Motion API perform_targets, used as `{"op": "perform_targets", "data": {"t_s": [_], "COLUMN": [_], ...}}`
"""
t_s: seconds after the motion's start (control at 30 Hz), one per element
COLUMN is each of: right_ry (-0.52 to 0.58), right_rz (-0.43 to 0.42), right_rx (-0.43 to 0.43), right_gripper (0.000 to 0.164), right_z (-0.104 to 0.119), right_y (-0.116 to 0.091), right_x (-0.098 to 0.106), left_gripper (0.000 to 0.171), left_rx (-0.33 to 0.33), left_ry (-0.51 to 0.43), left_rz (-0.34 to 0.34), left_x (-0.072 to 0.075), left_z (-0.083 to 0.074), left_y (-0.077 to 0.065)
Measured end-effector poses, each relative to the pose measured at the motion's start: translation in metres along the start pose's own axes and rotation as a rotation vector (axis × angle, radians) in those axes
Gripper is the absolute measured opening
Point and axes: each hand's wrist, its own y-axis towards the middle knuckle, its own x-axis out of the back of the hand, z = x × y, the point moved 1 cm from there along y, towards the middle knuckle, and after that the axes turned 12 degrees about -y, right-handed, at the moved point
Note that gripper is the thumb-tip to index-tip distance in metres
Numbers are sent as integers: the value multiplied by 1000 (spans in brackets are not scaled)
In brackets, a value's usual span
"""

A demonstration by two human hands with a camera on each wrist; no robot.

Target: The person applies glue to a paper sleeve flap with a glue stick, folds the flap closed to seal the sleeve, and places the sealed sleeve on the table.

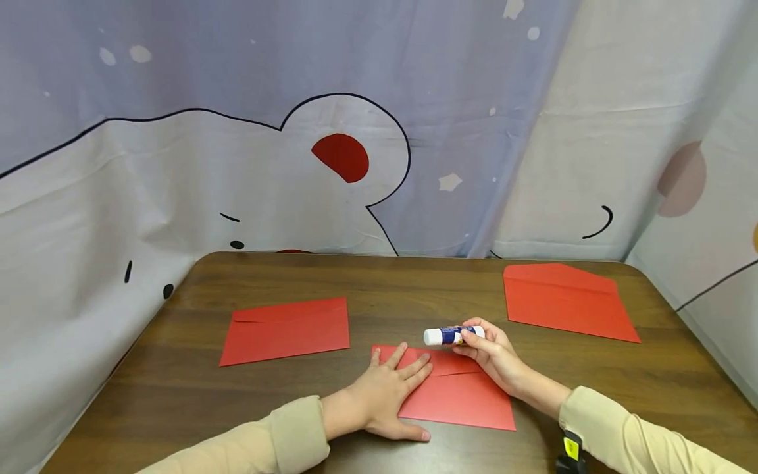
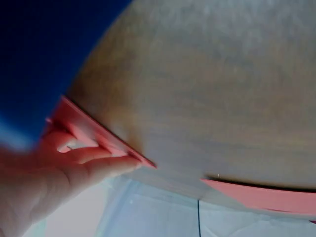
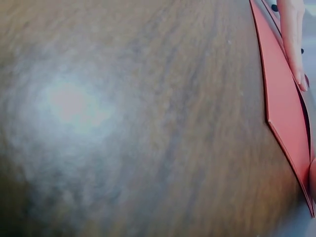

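Left hand (image 1: 387,393), fingers spread, rests on an envelope (image 1: 462,403) on the desk (image 1: 177,401); right hand (image 1: 496,355) pinches a glue stick (image 1: 451,336) near its far edge. Gluing seems in hand, likely next calling for a pressed flap (image 1: 447,363).

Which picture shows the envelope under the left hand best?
The head view: it shows the envelope from above, flap included, though the left hand covers part of it. The left wrist view shows only a slanted strip, partly hidden. The right wrist view shows it steeply slanted, running off the top edge.
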Motion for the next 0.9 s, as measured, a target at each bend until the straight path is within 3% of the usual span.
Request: {"op": "perform_targets", "data": {"t_s": [0.2, 0.47, 0.73, 0.9], "right_ry": [13, 27, 20, 16], "right_rz": [4, 8, 11, 8], "right_rx": [-1, -9, -11, -5], "right_gripper": [12, 11, 12, 11], "right_z": [2, 1, -1, 1], "right_y": [0, 0, 0, 0], "right_x": [-1, -1, -1, 0], "left_gripper": [97, 98, 93, 100], "left_rx": [8, 7, 118, 69], "left_ry": [-24, -87, -155, -120], "left_rz": [-7, 48, 93, 87], "left_x": [0, 5, 6, 5], "left_z": [-3, -9, 0, 6], "left_y": [1, 5, -1, -6]}}
